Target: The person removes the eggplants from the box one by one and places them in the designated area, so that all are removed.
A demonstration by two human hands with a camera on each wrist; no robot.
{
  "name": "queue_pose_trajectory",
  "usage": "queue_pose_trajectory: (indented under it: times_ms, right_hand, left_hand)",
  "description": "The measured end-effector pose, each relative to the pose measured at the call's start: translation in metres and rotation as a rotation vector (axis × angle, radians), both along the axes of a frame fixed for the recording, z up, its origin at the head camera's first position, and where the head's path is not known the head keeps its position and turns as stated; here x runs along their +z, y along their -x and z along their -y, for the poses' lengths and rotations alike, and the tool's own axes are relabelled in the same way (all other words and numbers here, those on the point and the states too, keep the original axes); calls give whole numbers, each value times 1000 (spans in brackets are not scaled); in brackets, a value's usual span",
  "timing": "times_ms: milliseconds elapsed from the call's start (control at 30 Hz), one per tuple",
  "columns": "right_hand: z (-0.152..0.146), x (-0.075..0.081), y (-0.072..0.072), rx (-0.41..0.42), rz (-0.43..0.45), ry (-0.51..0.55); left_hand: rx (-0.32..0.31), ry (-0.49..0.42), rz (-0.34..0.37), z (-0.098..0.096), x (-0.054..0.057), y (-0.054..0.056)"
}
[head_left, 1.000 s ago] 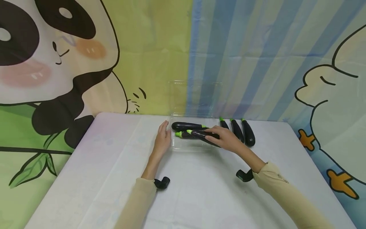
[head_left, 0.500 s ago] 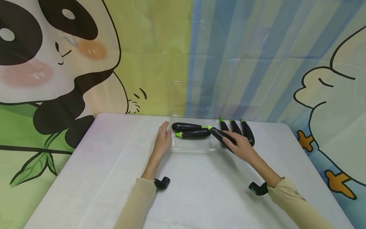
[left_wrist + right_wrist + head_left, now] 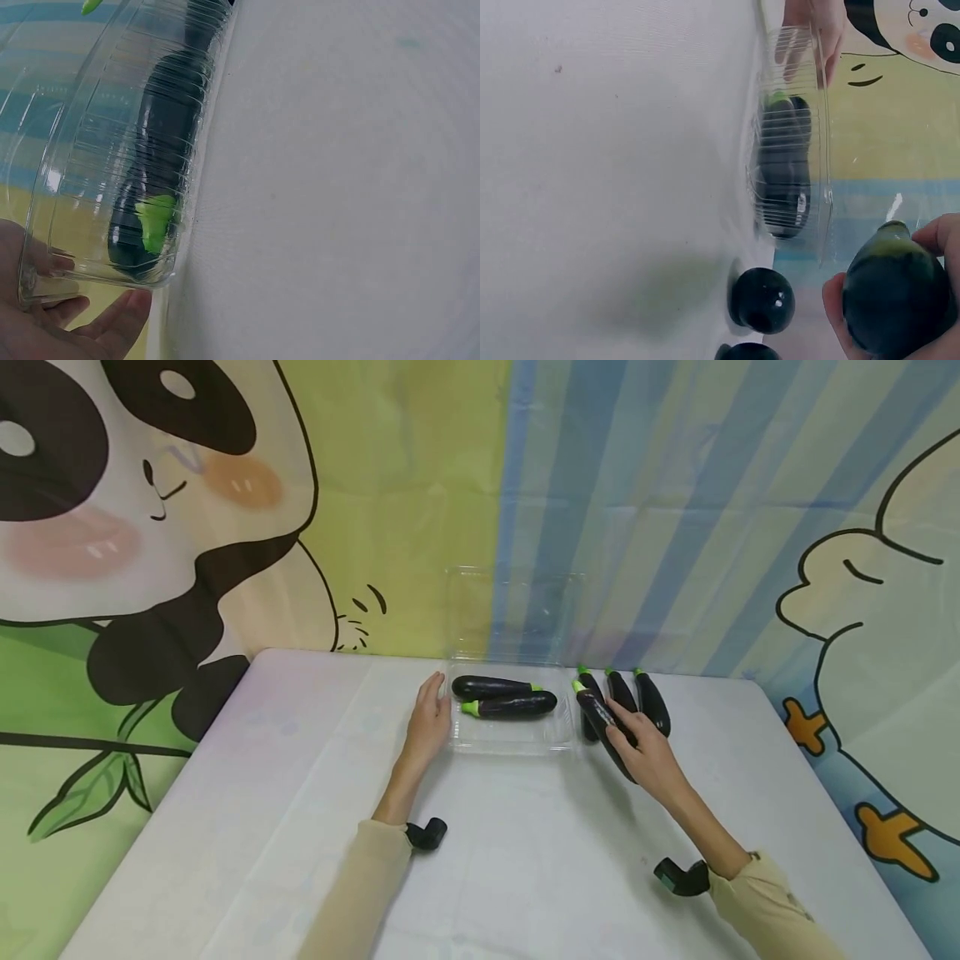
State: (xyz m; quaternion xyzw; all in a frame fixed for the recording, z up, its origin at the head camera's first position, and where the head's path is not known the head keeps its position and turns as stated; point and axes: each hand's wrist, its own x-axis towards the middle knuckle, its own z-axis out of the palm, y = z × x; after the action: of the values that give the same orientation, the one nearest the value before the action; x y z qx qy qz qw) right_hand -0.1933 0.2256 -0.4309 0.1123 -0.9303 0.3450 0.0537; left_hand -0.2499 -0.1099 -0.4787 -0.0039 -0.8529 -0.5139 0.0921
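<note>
Left hand (image 3: pixel 429 722): fingers near straight, against left wall of clear box (image 3: pixel 510 748).
Right hand (image 3: pixel 651 758): thumb and fingers curled round held eggplant (image 3: pixel 597 714), raised above table (image 3: pixel 525 860), stem toward far edge.
Box: by table's far edge; two eggplants (image 3: pixel 517 704) inside.
Loose eggplants (image 3: pixel 654 703): three, far edge, right of box.
Room: white surface spans box to near edge.

In the head view, the held eggplant (image 3: pixel 602 724) was partly covered by the right hand (image 3: pixel 650 756); an eggplant behind it (image 3: pixel 588 731) was partly hidden; in the left wrist view, the left hand (image 3: pixel 64 337) was cropped by the left edge, the clear container (image 3: pixel 82 172) by the top; in the right wrist view, the lowest eggplant (image 3: pixel 748 352) was cut off below.
</note>
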Motion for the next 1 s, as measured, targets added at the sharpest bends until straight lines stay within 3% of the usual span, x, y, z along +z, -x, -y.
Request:
queue_pose_trajectory:
  times_ms: [267,500,600,833,1000]
  right_hand:
    - [-2,-3,-5,-40,36,21]
    - [-1,-7,-18,-118,259,205]
    - [-3,-9,-24,-123,314,266]
    - [-6,-21,-36,-191,292,326]
    - [-2,-29,-43,-237,346,378]
  left_hand:
    - [-5,3,9,0,0,1]
    - [-6,2,14,0,0,2]
    - [-6,3,17,0,-1,1]
    - [-9,3,25,0,0,1]
    - [-10,3,21,0,2,0]
